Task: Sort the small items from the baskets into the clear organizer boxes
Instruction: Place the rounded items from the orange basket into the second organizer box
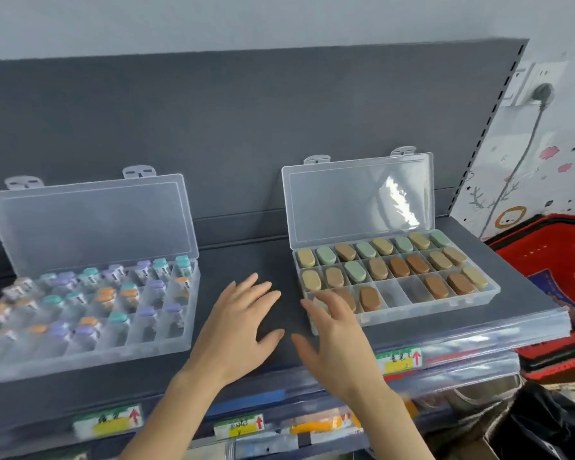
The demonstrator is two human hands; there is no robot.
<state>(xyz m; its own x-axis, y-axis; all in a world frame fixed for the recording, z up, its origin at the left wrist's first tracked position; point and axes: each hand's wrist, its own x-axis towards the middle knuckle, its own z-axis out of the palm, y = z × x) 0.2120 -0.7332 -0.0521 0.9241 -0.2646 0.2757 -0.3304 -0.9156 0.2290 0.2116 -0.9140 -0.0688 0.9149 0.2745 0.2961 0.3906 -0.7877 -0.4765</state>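
We are holding our left hand [243, 323] flat and wide, fingers spread and gripping nothing, over the dark shelf [273, 257] in the gap between the two boxes; our right hand [336, 333] is spreading just as wide beside it, also holding nothing, its fingers lying across the front left corner of the right organizer box [432, 312], though we cannot tell whether they are touching it.

The right organizer box is sitting on the shelf with the right lid [359, 200] standing open against the grey back panel [246, 127]; oval pieces [415, 263] in tan, pale green and brown are lying one to a compartment. The left organizer box [120, 353] is resting well apart on the same shelf, the left lid [90, 220] tilting back likewise; small bottles [117, 318] with teal, purple and orange caps are standing in its cells, blurred toward the left edge.

A red basket [551, 260] is sitting just beyond the shelf's right end; yellow-and-green labels [108, 423] with red arrows are running along the shelf's front edge; a wall socket [528, 84] with a plug in it is showing at upper right.
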